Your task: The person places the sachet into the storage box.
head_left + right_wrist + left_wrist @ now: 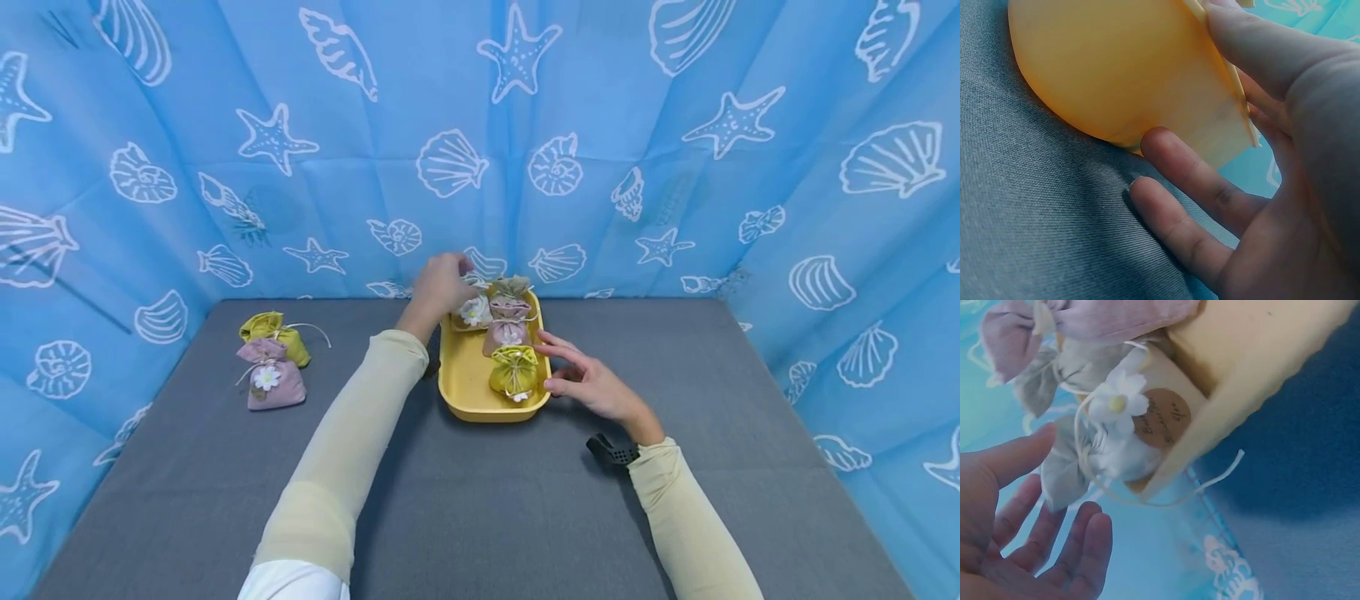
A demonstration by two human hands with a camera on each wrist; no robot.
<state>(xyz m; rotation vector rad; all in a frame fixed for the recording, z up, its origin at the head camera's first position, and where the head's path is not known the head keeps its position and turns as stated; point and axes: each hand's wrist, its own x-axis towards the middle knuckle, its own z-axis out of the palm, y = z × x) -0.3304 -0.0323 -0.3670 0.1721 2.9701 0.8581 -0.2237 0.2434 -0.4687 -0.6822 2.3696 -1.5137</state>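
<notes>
The left hand [438, 287], fingers loosely spread, is at the gathered neck of a white drawstring sachet [474, 313] in the far left corner of a yellow tray [467, 367]. The right hand [597, 385] lightly holds the tray's right rim between thumb and fingers. Grey [512, 287], pink [507, 335] and yellow-green sachets [510, 377] line that side; another pink sachet [279, 395] and yellow-green sachet [295, 346] lie near the worktop's [480, 500] far left corner.

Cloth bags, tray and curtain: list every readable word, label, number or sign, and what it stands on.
White bag, round brown label: a few dark lines of writing; the first seems to start with "B", the rest is too blurred to read.
Pink bag on the table: any writing is too small to read.
Yellow tray: none seen.
Blue curtain: no readable words, only sea-themed drawings.
</notes>
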